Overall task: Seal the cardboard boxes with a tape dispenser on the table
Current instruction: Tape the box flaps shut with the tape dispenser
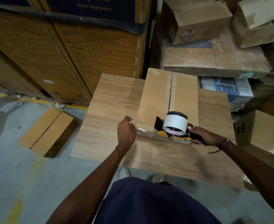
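- The cardboard box (168, 101) lies lengthwise on the wooden table (113, 101), its far end past the table's back edge, its centre seam running away from the person.
- The tape dispenser (175, 126) sits at the box's near edge, over the seam.
- The right hand (204, 136) grips the dispenser's handle, fingers curled round it.
- The left hand (127, 131) rests at the box's near left corner, fingers loosely curled; whether it pinches anything cannot be told.
- Bare tabletop lies left, right and nearer than the box.
- A second box (48, 131) lies on the floor, left of the table.

Bare forearms, a dark cord bracelet (221, 143) on the right wrist, navy clothing (149, 202), pale shoes (125, 172).
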Demonstrator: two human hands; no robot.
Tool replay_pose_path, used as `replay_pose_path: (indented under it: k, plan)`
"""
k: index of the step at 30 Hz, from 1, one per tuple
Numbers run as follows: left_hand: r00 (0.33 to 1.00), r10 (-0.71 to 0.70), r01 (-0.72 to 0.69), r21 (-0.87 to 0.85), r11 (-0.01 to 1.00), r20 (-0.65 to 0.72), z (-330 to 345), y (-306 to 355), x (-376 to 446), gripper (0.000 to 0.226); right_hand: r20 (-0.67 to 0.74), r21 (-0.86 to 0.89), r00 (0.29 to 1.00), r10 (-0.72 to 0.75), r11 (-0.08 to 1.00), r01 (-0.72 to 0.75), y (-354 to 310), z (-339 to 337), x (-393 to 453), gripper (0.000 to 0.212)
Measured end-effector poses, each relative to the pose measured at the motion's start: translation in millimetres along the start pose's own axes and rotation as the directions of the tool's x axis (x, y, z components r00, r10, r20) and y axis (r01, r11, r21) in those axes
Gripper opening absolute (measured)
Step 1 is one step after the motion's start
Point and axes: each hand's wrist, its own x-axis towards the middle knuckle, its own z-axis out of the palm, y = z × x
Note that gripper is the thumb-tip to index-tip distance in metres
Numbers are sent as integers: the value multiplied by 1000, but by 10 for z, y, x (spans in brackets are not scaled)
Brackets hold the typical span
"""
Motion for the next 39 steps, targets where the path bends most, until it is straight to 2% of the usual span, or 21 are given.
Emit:
replay_pose_path:
  k: [3,6,8,11,13,16,19,23,26,31,36,39]
  plan:
    - [992,69,-71,18,997,103,145,108,-163,33,5,11,1000,8,1000,-8,-20,24,-5,57]
    - [990,98,-102,38,994,103,253,112,-253,45,9,23,1000,26,999,-26,-17,8,10,59]
    - [975,148,-176,175,969,165,323,109,-308,56,26,6,999,30,1000,-30,-16,-9,15,61]
    - [946,101,-216,367,905,309,436,118,-451,80,85,-40,996,39,999,-36,-53,-62,22,61]
    - [945,129,-252,420,872,300,508,67,-519,96,140,-106,990,35,994,-20,-79,-116,43,64]
    - [931,257,-356,496,792,258,593,-2,-573,119,216,-210,975,45,978,2,-157,-180,47,62]
    - [938,223,-341,586,735,266,642,30,-568,132,242,-252,969,59,968,3,-247,-188,10,59]
    - [951,153,-302,699,648,269,659,89,-586,140,274,-259,962,-24,961,97,-146,-206,32,62]
    - [959,86,-267,764,588,269,656,178,-625,144,277,-230,959,-58,965,125,-59,-225,46,58]
    - [958,-25,-238,844,481,285,631,388,-621,147,329,-210,940,-96,963,171,50,-435,59,67]
    - [953,-73,-233,865,445,294,645,482,-620,148,328,-206,942,-64,969,137,354,-884,-13,75]
    - [960,-43,-224,852,473,276,652,461,-618,150,332,-193,942,-48,974,118,490,-1102,-150,73]
